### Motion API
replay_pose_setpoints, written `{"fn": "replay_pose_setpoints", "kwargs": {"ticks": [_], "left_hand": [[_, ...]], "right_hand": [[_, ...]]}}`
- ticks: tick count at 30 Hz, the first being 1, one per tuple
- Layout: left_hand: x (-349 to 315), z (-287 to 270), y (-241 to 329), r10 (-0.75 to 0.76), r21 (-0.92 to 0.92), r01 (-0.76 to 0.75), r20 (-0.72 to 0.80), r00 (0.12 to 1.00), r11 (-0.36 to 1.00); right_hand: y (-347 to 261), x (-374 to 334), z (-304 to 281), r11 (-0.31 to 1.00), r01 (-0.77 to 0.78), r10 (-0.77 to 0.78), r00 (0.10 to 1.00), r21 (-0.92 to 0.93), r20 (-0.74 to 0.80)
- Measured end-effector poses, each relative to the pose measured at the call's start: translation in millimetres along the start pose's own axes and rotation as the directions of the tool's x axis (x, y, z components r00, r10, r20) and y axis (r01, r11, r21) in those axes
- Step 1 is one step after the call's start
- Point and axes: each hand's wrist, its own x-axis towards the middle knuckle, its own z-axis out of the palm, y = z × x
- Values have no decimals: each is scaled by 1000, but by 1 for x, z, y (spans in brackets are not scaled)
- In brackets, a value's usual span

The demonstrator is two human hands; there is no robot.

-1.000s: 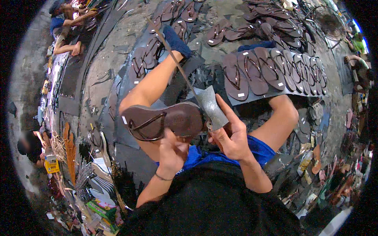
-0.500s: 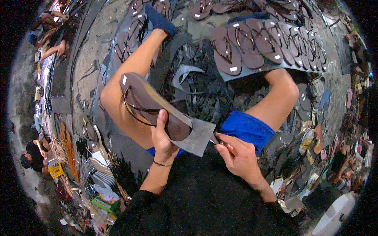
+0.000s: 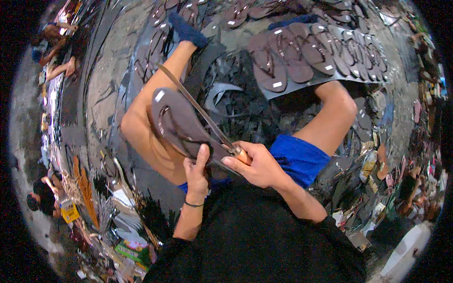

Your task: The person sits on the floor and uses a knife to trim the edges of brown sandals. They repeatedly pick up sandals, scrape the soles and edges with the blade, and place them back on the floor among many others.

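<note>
The left hand (image 3: 196, 177) clasps a sandal (image 3: 181, 115) by its near left edge, thumb on top; the stickered end juts beyond the grip. The right hand (image 3: 259, 165) grips a knife (image 3: 207, 118), blade along the sandal's right edge. Farther, other sandals (image 3: 269, 61) line a sheet (image 3: 291, 87).

a head-worn, wide fisheye view looks down from close above the bare left hand (image 3: 196, 175) and the bare right hand (image 3: 258, 166).
</note>
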Motion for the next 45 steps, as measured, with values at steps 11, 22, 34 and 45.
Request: {"fn": "replay_pose_setpoints", "kwargs": {"ticks": [11,22,34,45], "left_hand": [[211,132,-85,-280,-13,315,425,861,949],[141,190,6,-224,-315,384,442,869,868],[145,111,20,-231,-202,309,333,914,929],[124,108,-21,-320,-417,446,338,885,792]], "right_hand": [[-47,23,-118,819,374,24,736,436,-677],[34,-60,-58,977,-6,134,791,212,-597],[43,-40,-33,925,-143,-52,871,-352,-489],[45,24,-68,756,-202,-75,918,-623,-389]]}}
